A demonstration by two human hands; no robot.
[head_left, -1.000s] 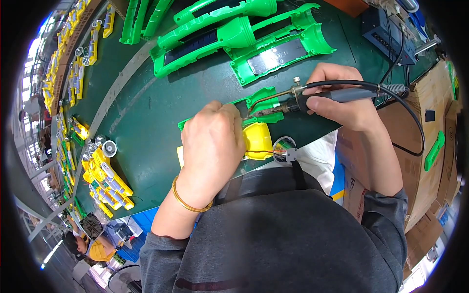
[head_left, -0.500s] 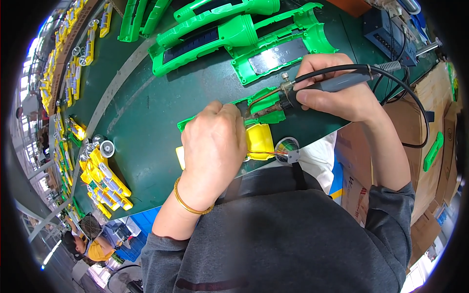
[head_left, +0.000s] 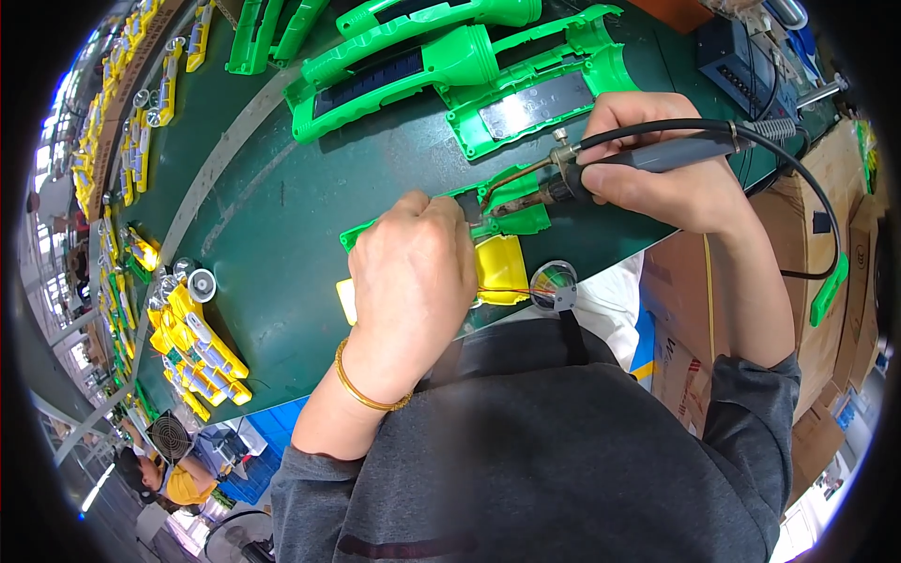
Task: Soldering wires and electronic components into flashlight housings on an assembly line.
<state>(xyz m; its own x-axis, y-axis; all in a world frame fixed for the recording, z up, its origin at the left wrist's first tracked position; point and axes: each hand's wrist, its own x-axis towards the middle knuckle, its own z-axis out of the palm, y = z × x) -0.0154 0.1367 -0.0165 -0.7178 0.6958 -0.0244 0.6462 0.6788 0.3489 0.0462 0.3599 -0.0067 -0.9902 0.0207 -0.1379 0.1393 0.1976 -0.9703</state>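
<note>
My right hand (head_left: 657, 188) grips a soldering iron (head_left: 680, 154) with a grey handle, a thin brass tube alongside and a black cable. Its dark tip is over a green plastic shell half (head_left: 530, 218), just right of my left fingers. My left hand (head_left: 408, 277) is closed and bent down over the shell's middle. Its fingertips and whatever they pinch are hidden beneath it. Closer to me lies a yellow plastic housing (head_left: 504, 269), partly covered by the left hand. Thin red and dark wires run from there to a round silver lamp reflector (head_left: 552, 277) near the table edge.
Several green flashlight shells (head_left: 404, 89) lie at the far side. Yellow housings with reflectors (head_left: 202, 347) are piled at the left. A blue power unit (head_left: 737, 61) stands at the far right. Cardboard boxes (head_left: 798, 225) are beside the table. Another person (head_left: 178, 474) sits at lower left.
The soldering iron and my right hand have shifted slightly right, drawing the tip a little away from my left fingers. My left hand stays almost where it was.
</note>
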